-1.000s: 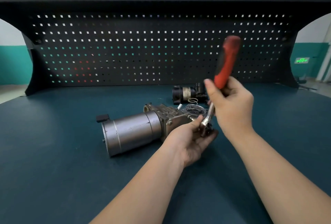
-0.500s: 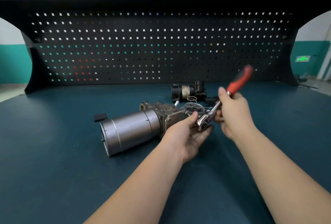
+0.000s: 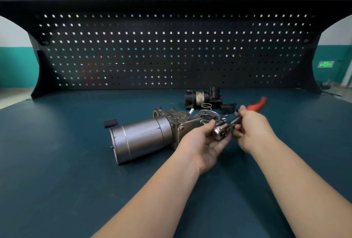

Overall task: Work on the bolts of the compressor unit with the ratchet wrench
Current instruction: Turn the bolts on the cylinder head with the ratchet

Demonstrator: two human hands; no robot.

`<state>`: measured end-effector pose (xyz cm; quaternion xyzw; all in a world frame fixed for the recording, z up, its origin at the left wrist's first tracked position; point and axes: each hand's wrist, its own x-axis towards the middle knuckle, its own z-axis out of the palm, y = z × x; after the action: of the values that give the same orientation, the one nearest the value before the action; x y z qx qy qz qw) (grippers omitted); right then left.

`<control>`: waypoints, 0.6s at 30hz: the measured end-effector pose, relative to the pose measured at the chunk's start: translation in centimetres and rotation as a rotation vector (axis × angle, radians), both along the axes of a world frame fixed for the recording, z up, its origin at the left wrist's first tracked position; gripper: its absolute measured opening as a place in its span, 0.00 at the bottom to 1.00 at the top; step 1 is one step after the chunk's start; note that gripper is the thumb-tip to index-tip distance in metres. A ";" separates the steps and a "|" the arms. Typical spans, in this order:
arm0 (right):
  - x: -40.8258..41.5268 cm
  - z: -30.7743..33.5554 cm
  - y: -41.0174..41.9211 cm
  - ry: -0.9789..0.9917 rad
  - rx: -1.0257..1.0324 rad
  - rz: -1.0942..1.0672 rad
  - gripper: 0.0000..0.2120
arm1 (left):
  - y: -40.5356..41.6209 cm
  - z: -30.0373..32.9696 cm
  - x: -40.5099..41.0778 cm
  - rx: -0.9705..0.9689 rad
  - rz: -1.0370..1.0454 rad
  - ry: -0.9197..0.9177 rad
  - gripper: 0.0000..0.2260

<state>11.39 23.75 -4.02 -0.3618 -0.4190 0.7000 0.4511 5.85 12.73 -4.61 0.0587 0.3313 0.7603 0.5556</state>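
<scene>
The compressor unit, a silver cylinder with a cast metal head, lies on its side on the dark green bench. My left hand cups the chrome head of the ratchet wrench at the unit's right end, thumb on top. My right hand grips the wrench's red handle, which sticks out to the upper right, low and blurred. The bolt under the wrench head is hidden by my fingers.
Behind the unit lie a black cylindrical part, a small wire spring and a small black piece. A black block sits left of the cylinder. The black pegboard closes the bench's back.
My right hand has swung the red handle down from nearly upright to low and to the right. My left hand stayed at the wrench head.
</scene>
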 end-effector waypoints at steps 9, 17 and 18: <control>0.7 2.2 -4.3 -0.211 1.371 0.156 0.03 | -0.2 -0.1 -0.3 -0.021 -0.013 0.037 0.13; 0.4 0.5 -0.8 -0.051 0.457 -0.072 0.11 | -0.1 0.0 0.2 -0.024 0.034 -0.038 0.09; 0.3 0.1 -0.5 -0.040 0.262 -0.053 0.12 | -0.2 0.1 0.4 -0.011 0.023 -0.045 0.09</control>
<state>11.68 23.28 -3.94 -0.3249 -0.5061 0.6198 0.5042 6.29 12.56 -4.55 0.0346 0.3233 0.7660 0.5545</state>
